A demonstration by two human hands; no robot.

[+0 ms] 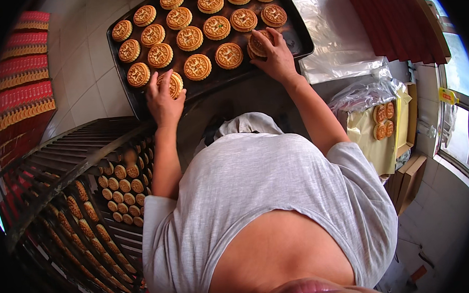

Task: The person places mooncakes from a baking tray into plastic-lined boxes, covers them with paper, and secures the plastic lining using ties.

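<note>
Rows of round golden-brown mooncakes with stamped tops and scalloped sides lie on a dark metal baking tray (pixel 211 86). At the tray's near left corner, my left hand (pixel 164 100) has its fingers and thumb around one mooncake (pixel 175 85). My right hand (pixel 275 58) grips another mooncake (pixel 258 45) by its edges near the tray's right side. A bit of a cake's edge shows below that one; whether it is a second cake I cannot tell. Between my hands sit two more mooncakes (pixel 229 55), apart from each other. One cake (pixel 216 27) bears a small green speck.
Left of me stands a metal rack (pixel 80 162) with trays of mooncakes. Red printed boxes (pixel 23 102) are stacked at far left. Right of the tray lie clear plastic sheets (pixel 324 34) and dark red boxes or trays (pixel 395 18). Several mooncakes (pixel 381 131) rest on yellow paper (pixel 363 143).
</note>
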